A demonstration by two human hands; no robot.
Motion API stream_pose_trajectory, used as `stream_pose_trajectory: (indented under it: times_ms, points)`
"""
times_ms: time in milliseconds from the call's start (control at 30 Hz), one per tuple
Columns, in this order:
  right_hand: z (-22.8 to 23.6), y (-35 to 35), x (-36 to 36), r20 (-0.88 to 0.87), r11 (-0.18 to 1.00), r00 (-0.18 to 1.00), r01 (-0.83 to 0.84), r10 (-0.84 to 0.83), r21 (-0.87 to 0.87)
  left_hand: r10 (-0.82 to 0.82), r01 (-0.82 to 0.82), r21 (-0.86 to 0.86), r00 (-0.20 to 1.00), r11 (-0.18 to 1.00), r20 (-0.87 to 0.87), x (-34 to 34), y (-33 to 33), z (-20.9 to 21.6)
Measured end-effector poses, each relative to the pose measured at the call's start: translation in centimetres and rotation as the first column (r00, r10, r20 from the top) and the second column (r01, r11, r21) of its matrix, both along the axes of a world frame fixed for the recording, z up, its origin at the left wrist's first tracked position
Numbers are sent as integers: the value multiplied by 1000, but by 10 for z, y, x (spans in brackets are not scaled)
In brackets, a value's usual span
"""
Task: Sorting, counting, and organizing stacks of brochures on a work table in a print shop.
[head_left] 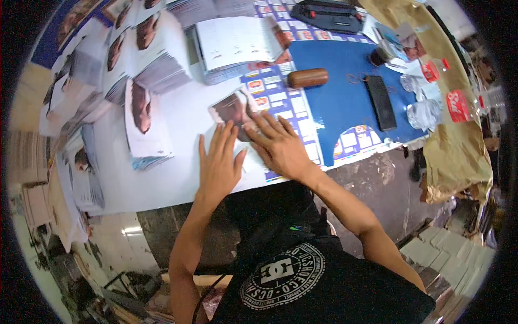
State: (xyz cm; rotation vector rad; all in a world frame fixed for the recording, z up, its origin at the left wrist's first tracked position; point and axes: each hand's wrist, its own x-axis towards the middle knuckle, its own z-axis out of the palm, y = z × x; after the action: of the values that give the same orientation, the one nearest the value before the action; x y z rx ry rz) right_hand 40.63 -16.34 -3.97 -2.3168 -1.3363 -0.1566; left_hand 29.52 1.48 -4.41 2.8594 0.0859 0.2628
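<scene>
A small printed sheet or folded leaflet [229,106] with a dark brown picture lies on the white-covered table. My left hand [220,164] rests at its near edge, palm down, fingers stretched and thumb apart. Across its right side lies my right hand [283,148], also flat with fingers spread, hiding part of the picture. Neither hand grips anything. Just beyond the right hand is a brown rounded wooden-looking block [307,78]. Stacked printed sheets [237,43] stand farther back, and a smaller stack [143,121] is left of my left hand.
Tall stacks of printed sheets [156,70] crowd the far left. On the blue surface [340,92] at right lie a black phone [380,102], a dark cup [379,55] and plastic bottles [423,114]. A black pouch [328,16] sits at the back. Brown paper [458,162] hangs over the right edge.
</scene>
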Motion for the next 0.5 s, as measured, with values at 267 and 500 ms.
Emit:
stream_pose_trajectory:
  times_ms: [267,500]
  points:
    - [1,4,-3,11,1000,1000,0,0,-23,19,-19,-9,999,1000,-28,-3,0,1]
    - [-2,-6,30,-420,974,900,-21,116,225,17,-15,39,999,999,-41,-4,-1,1]
